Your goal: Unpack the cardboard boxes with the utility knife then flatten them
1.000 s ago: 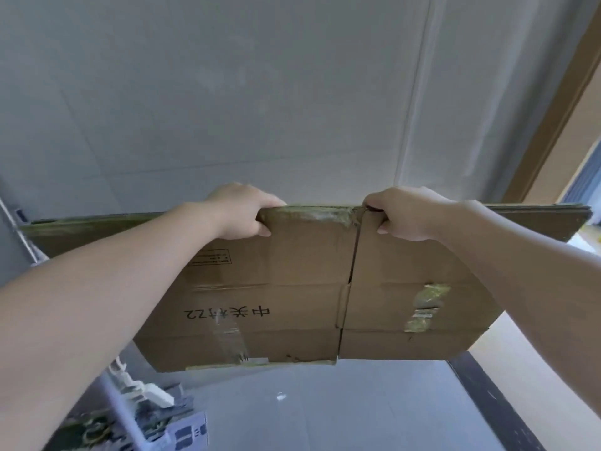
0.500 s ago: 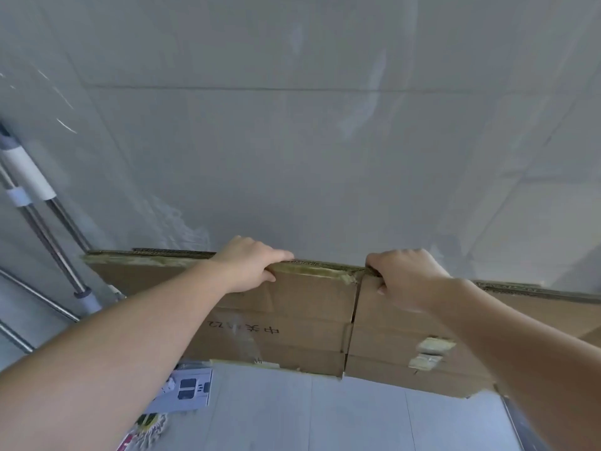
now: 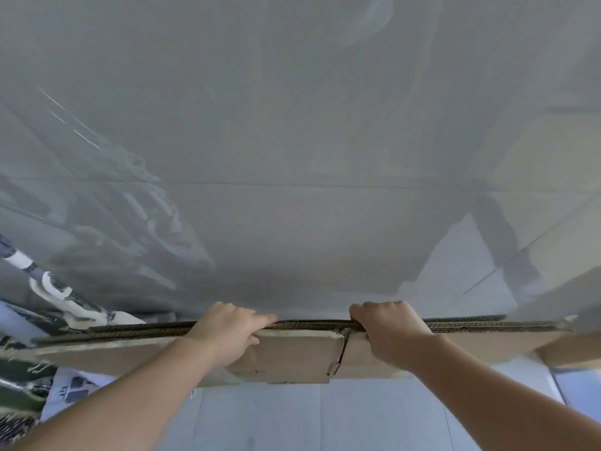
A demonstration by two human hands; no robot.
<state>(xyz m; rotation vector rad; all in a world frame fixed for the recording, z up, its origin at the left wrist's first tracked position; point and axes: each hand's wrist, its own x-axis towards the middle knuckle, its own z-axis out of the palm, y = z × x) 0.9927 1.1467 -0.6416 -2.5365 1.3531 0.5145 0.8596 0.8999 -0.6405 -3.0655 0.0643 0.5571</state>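
Scene: a person holds a flattened box (image 3: 292,353) upright on its edge against a glossy grey tiled wall (image 3: 292,157), above a pale tiled floor (image 3: 325,418).
Left hand (image 3: 227,330): fingers curled over the box's top edge, thumb on the near face, gripping left of the centre seam.
Right hand (image 3: 390,333): curled over the same edge just right of the seam, gripping it.
Box: collapsed into several corrugated layers, wide, reaching from the clutter (image 3: 48,320) at left to past the right arm.
Step, as judged: parking the flattened box against the wall.
Doing it well: keep both grips level; lower until the bottom edge sits on the floor; lean the top against the tiles so the layers stay closed before letting go.
Risk: the smooth floor may let the base slide out.
Knife: not in view.
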